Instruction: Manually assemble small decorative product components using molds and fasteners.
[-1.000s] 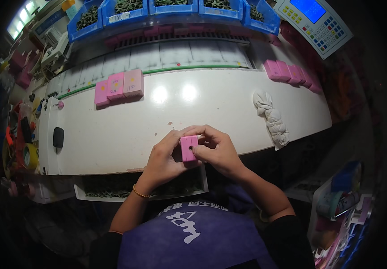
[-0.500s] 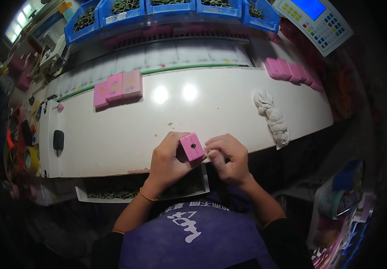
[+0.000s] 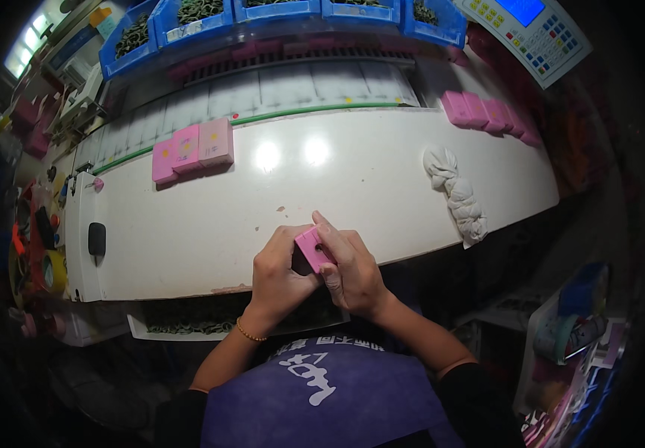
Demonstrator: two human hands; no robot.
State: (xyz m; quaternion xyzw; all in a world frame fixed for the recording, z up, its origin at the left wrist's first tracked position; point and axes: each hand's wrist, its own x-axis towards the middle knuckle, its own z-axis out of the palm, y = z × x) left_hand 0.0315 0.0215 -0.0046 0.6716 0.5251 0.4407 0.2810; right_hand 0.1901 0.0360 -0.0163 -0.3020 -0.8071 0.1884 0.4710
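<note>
A pink block [image 3: 308, 245] with a dark round hole in its upper face is held near the front edge of the table. My left hand [image 3: 274, 270] is closed around its left side. My right hand [image 3: 358, 275] grips the right side, with fingers over the upper face and the thumb at the near corner. Those fingers partly cover the hole. Whether my right hand also holds a small piece cannot be seen.
Three pink blocks [image 3: 194, 151] stand at left on the white table [image 3: 262, 201], several more [image 3: 490, 116] at far right. A twisted white cloth [image 3: 457, 196] lies at right. Blue bins [image 3: 277, 12] and a keypad unit [image 3: 533, 37] line the back; a white tray [image 3: 188, 335] sits below the front edge.
My right hand has moved left and closed onto the pink block, from beside it to over its right side. The block has shifted slightly left in my left hand.
</note>
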